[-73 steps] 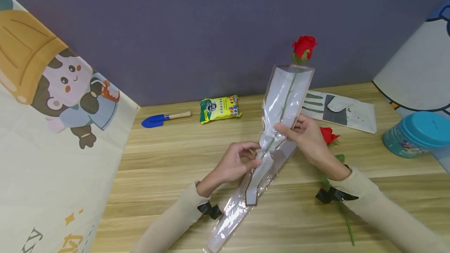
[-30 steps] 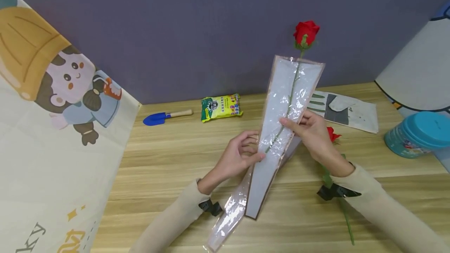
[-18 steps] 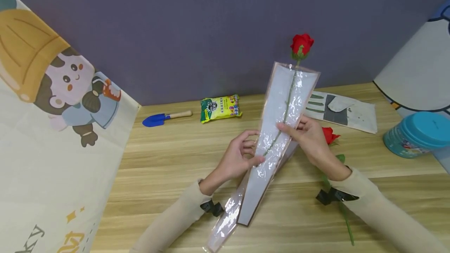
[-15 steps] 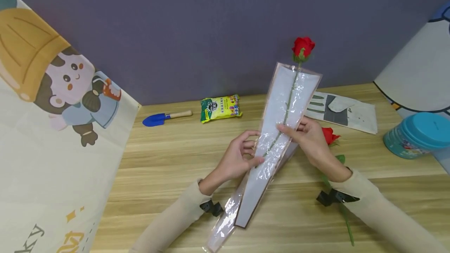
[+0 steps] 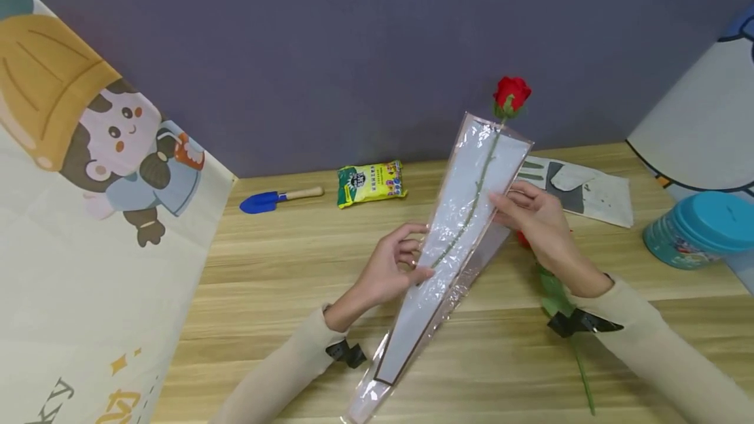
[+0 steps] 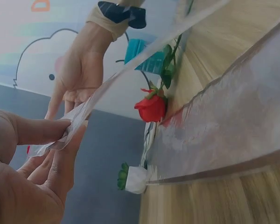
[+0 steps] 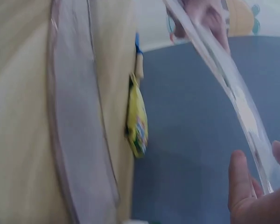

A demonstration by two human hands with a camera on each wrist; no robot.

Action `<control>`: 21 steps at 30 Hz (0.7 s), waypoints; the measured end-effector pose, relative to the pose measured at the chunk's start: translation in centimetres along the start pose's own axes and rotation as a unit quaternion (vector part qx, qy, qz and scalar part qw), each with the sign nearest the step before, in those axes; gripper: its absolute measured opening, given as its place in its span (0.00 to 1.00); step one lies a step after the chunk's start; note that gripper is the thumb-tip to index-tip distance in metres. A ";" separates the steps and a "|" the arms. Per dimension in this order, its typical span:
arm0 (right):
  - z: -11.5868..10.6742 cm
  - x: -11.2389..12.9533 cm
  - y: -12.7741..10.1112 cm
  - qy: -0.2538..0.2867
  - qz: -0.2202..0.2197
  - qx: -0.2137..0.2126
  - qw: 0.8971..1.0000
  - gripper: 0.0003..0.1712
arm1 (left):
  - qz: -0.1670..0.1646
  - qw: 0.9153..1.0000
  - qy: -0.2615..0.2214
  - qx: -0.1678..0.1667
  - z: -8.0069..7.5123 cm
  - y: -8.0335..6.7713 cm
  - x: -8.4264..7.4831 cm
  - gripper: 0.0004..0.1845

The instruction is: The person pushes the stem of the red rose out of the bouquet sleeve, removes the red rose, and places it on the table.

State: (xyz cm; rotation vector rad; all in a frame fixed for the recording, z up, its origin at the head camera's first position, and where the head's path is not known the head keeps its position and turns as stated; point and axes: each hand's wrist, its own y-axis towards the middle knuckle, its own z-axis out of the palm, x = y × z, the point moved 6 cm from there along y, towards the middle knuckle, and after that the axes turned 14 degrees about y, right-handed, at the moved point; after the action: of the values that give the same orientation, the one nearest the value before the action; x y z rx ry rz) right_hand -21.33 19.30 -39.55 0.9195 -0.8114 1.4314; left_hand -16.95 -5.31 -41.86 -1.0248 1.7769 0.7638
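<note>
A red rose (image 5: 512,95) stands out of the top of a flat clear-and-white flower sleeve (image 5: 406,332), its green stem showing through the film. My left hand (image 5: 389,267) pinches the sleeve's left edge near the stem's lower end, thumb in front. Higher up, my right hand (image 5: 542,224) holds the right edge, thumb in front and fingers behind. In the right wrist view the sleeve (image 7: 242,107) runs between thumb and fingers. Below it, a second sleeve (image 6: 224,116) lies flat on the table. Another red rose (image 6: 151,107) lies partly hidden under my right hand and forearm.
At the back of the wooden table (image 5: 265,293) lie a blue trowel (image 5: 262,202), a yellow-green packet (image 5: 372,184) and a flat white-and-grey piece (image 5: 601,198) with dark stripes. A teal lidded tub (image 5: 695,228) stands right. The left wrist view shows a small white-potted plant (image 6: 135,179).
The crumpled sleeve has straightened out. Lately the rose and sleeve have come down, the sleeve's lower end swinging left over the second sleeve. My right hand has shifted right, covering the lying rose's bloom.
</note>
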 end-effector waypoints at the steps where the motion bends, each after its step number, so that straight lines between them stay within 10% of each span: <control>1: -0.3 0.6 0.2 0.012 -0.010 -0.002 1.000 0.11 | -0.001 1.000 0.000 0.001 -0.1 -0.1 0.0 0.36; 11: -2.1 5.4 2.4 0.003 -0.029 -0.025 0.999 0.16 | -0.005 1.000 0.003 0.008 -0.7 -0.7 0.2 0.35; 21: -2.2 5.5 4.1 0.044 0.040 -0.036 0.998 0.10 | 0.003 1.000 0.006 0.022 -0.1 -0.9 -0.2 0.35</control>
State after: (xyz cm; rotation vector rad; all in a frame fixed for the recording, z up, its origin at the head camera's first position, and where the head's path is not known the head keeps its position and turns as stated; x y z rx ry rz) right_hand -25.57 23.41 -35.50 0.7706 -0.8364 1.4920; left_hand -16.10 -5.76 -41.66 -0.9974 1.7993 0.7201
